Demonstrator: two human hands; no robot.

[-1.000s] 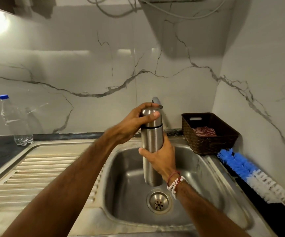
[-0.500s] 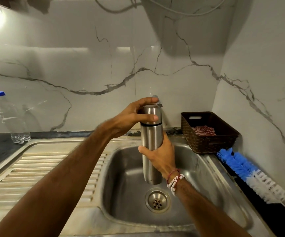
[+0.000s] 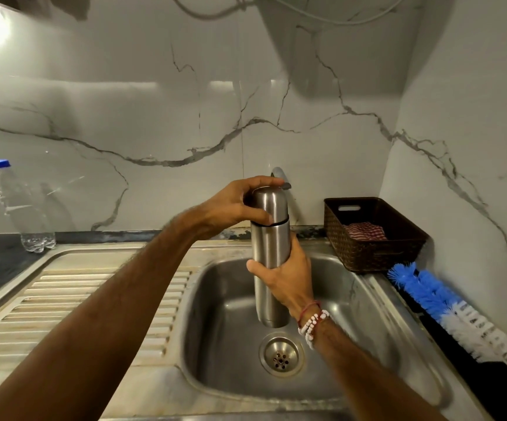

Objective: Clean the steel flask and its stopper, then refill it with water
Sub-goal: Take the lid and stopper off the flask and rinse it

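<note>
The steel flask [image 3: 269, 253] is held upright above the sink [image 3: 215, 299], over its drain [image 3: 281, 355]. The right hand [image 3: 288, 278] wraps its body; the left hand [image 3: 234, 205] grips its cap [image 3: 272, 202]. A basket [image 3: 373, 244] and a brush [image 3: 446, 308] sit right of the sink.

Both arms reach forward, forearms converging. The left hand [image 3: 231, 206] curls over the cap [image 3: 273, 202] of the flask [image 3: 269, 241], thumb across its front. The right hand [image 3: 291, 278] grips the body lower down, thumb wrapped round the near side.
</note>
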